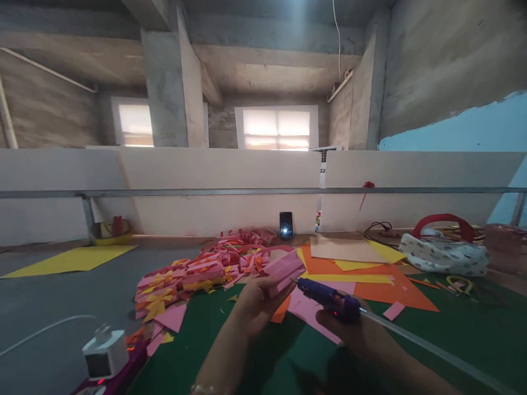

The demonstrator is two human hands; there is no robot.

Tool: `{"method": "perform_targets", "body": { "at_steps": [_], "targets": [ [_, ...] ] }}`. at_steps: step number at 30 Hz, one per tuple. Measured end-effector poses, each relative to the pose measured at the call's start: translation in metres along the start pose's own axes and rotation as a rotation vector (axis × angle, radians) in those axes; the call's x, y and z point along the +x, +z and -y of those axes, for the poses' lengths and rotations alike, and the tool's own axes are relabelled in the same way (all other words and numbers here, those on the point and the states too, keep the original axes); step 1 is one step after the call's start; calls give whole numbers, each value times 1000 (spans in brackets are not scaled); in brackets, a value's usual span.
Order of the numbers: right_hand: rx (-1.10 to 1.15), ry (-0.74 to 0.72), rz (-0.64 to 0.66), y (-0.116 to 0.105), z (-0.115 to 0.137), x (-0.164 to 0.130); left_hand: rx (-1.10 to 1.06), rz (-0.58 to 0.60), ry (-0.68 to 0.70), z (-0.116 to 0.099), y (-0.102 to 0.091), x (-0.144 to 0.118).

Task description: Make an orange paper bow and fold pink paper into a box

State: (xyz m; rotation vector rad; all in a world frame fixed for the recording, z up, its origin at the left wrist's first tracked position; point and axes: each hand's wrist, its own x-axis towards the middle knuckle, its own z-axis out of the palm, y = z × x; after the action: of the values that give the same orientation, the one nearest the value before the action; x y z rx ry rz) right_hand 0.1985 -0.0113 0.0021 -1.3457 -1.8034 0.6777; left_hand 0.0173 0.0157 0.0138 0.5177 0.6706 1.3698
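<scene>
Glue gun (pixel 329 299) against folded pink paper (pixel 284 270)

Only one view, from a head-worn camera above the near edge of the green mat (pixel 453 329). Faces forward and slightly down, close over the hands at the bottom of the frame. Reaches past the mat to the white partition (pixel 214 175) and ceiling beams beyond.

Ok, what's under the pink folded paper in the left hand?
Under the pink folded paper, the left hand holds it; an orange scrap and green mat show below. The paper's underside is hidden.
</scene>
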Motion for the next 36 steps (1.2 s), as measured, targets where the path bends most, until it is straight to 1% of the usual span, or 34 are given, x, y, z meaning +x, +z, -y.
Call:
{"method": "perform_targets", "body": {
  "at_steps": [3, 5, 9, 11, 15, 19, 21, 24, 27, 30, 31, 35, 36],
  "targets": [
    [-53, 132, -43, -3, 3, -1, 22, -40, -11, 3, 2, -2],
    [-64, 175, -55, -5, 6, -1, 42, -47, -22, 6, 2, -4],
    [-42, 132, -20, -4, 8, 0, 93, -52, -14, 10, 6, -9],
    [-20, 105, -29, -4, 7, 0, 112, -53, -7, 11, 9, -11],
    [24, 101, -26, -3, 4, 1, 133, -40, -9, 12, 13, -12],
    [25, 107, -79, 0, 1, 1, 137, -23, -17, 12, 12, -11],
    [9, 101, -75, 0, -1, 2, 140, -19, -14, 11, 12, -11],
    [-49, 128, -82, 1, -4, 5, 153, -22, -4, 9, 12, -15],
    [-68, 143, -129, 2, -7, 8, 182, -9, -6, 7, 13, -19],
    [-56, 123, -138, 3, -4, 6, 183, -47, -20, 7, 15, -19],
    [-53, 123, -123, 2, -1, 4, 177, -57, -23, 8, 16, -19],
    [-41, 154, -35, -1, 10, -3, 153, 42, -11, 10, 15, -17],
    [-38, 158, -31, -2, 11, -4, 154, 54, -13, 10, 15, -17]
  ]
}}
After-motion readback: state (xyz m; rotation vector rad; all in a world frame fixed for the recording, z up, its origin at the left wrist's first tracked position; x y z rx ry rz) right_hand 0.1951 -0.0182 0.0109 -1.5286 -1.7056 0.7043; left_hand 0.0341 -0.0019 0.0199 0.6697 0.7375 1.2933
